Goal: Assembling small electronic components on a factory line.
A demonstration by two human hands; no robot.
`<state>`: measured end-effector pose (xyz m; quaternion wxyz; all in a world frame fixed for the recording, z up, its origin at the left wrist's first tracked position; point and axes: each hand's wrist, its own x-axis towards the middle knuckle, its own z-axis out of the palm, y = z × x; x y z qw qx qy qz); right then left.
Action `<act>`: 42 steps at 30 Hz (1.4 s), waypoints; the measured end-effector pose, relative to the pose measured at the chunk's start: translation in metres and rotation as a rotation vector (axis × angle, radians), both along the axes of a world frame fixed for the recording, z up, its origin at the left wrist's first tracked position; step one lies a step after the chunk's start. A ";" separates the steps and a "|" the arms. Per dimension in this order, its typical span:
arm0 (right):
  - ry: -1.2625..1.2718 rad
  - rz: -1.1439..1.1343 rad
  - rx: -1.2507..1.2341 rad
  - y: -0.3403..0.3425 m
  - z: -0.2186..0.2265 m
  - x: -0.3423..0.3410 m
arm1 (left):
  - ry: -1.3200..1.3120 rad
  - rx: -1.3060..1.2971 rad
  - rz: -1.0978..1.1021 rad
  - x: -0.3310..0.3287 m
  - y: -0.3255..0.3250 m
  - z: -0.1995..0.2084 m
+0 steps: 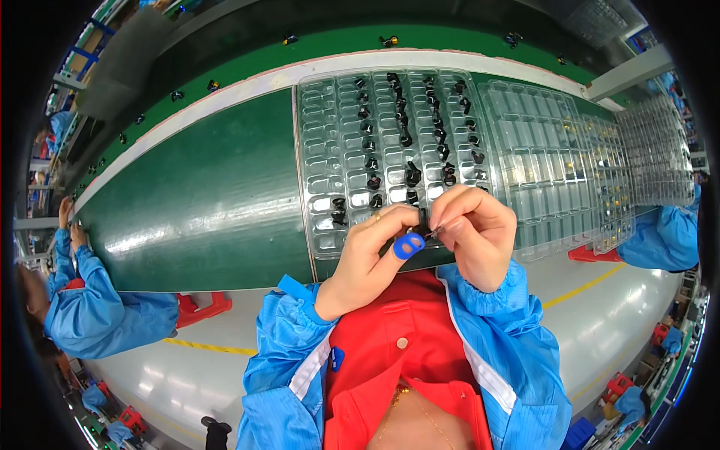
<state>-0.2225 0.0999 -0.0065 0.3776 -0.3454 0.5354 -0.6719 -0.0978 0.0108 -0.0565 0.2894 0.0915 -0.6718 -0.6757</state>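
Note:
My left hand (375, 244) and my right hand (476, 232) meet above the near edge of a clear plastic tray (321, 135). Between thumb and fingers, the left one grips a small black part (424, 217). A blue cover (409, 246) with holes sits on the left thumb. Closed in a pinch, my right fingertips touch the part's side; a thin tip shows there, too small to name. Several small black parts (413, 174) lie in the tray's pockets, in columns. The pockets at its left side hold few of them.
To the right stand more clear trays (525, 142) and a stack of them (656, 154). Beyond the green table (202, 202) runs a green belt (337, 45) carrying small black-and-yellow parts (388, 41). Co-workers in blue (112, 319) sit at both sides, with red stools (202, 309).

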 end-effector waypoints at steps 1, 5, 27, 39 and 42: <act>0.019 0.005 0.048 0.002 -0.001 -0.003 | -0.036 -0.043 0.037 0.000 0.000 0.003; 0.013 -0.053 0.042 0.001 0.000 0.000 | -0.058 -0.149 0.083 -0.003 -0.003 0.008; -0.372 0.142 0.245 -0.003 0.001 -0.019 | -0.055 -0.349 0.246 -0.007 0.000 0.007; -0.525 0.212 0.164 -0.004 -0.007 -0.020 | -0.013 -0.502 0.219 -0.009 -0.004 0.004; -0.539 0.192 0.165 -0.005 -0.006 -0.019 | -0.014 -0.524 0.218 -0.010 -0.005 0.005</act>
